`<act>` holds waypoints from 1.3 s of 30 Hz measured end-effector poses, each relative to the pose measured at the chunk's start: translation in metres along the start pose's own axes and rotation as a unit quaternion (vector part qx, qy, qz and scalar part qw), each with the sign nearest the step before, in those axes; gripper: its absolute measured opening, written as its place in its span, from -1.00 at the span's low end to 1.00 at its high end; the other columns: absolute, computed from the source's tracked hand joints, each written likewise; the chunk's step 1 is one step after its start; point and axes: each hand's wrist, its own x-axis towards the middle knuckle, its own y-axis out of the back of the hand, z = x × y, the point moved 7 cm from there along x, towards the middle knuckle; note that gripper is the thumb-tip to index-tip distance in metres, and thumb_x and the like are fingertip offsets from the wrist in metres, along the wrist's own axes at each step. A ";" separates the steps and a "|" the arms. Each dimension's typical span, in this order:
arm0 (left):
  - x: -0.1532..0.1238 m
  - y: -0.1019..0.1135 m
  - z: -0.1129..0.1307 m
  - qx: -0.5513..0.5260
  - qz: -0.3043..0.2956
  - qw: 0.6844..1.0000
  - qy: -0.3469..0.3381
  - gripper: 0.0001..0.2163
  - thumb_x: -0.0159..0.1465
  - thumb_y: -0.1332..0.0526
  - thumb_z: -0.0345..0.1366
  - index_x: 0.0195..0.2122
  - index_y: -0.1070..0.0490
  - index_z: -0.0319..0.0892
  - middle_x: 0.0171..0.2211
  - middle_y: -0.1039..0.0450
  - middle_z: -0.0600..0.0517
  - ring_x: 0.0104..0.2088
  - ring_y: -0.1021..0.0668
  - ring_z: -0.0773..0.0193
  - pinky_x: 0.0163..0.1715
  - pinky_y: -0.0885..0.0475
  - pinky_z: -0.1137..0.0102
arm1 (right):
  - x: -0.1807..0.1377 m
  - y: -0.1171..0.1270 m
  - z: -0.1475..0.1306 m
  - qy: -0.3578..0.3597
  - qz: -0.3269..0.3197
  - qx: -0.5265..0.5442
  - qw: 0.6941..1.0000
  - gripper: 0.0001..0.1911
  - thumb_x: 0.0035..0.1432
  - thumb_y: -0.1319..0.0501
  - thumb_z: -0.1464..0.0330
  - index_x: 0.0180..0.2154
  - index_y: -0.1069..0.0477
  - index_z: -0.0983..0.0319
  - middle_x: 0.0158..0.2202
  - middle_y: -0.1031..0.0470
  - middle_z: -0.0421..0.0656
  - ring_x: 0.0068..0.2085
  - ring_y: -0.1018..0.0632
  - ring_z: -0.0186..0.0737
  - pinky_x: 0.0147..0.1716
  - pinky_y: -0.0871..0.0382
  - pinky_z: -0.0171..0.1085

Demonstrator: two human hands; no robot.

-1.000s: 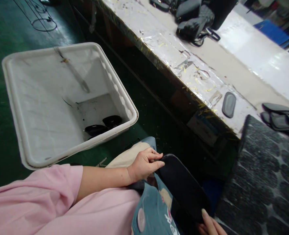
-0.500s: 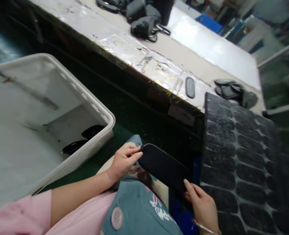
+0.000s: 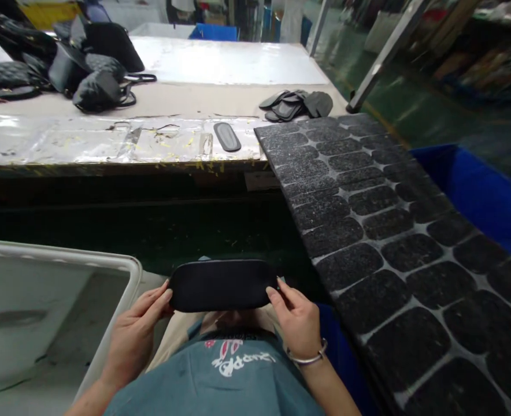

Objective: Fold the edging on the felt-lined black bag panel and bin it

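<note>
A flat black oval panel [image 3: 221, 285] with rounded ends is stretched between my two hands above my lap. My left hand [image 3: 136, 329] pinches its left end between thumb and fingers. At the opposite end, my right hand [image 3: 296, 318], with a bracelet at the wrist, grips the edge the same way. The panel lies roughly level, its broad face turned up toward me. To the right, close to my right hand, slopes a board [image 3: 383, 266] covered with rows of dark rounded pieces.
A worktable [image 3: 173, 104] runs across the back. On it are black quilted bags [image 3: 99, 86], a single grey oval piece [image 3: 227, 137] and a pile of dark oval pieces [image 3: 296, 106]. A white bin [image 3: 134, 271] stands at left, a blue bin [image 3: 476, 190] behind the board.
My view has swung right, bringing more of the board into sight. The black panel has gone from slanting to level, still held at both ends.
</note>
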 end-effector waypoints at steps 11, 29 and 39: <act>-0.006 -0.004 0.017 0.042 0.028 0.998 -0.021 -0.66 -0.09 -0.40 -0.02 -0.38 -0.57 -0.15 -0.21 -0.53 -0.02 -0.45 -0.49 0.34 -0.45 -0.51 0.46 | 0.008 0.000 0.001 -0.010 -0.016 0.020 1.000 -0.63 0.12 -0.23 0.18 -0.13 -0.54 0.27 -0.27 -0.59 -0.05 -0.29 -0.58 -0.15 -0.25 -0.46 -0.27; -0.005 -0.007 0.012 0.009 0.006 0.999 -0.049 -0.66 0.07 -0.33 -0.13 -0.21 -0.56 -0.26 -0.29 -0.49 -0.05 -0.42 -0.45 0.34 -0.49 -0.40 0.50 | 0.016 0.001 0.005 -0.083 -0.044 0.010 0.996 -0.59 -0.08 -0.28 0.05 -0.32 -0.53 0.26 -0.42 -0.59 -0.09 -0.40 -0.58 -0.10 -0.36 -0.47 -0.24; -0.003 -0.005 0.004 -0.004 -0.019 0.999 -0.025 -0.66 0.10 -0.30 -0.10 -0.17 -0.55 -0.21 -0.13 -0.49 -0.08 -0.31 -0.51 0.25 -0.46 -0.42 0.49 | 0.012 -0.002 0.019 -0.127 -0.068 0.004 0.990 -0.50 -0.14 -0.29 -0.01 -0.27 -0.52 0.23 -0.33 -0.60 -0.10 -0.31 -0.60 -0.07 -0.31 -0.51 -0.27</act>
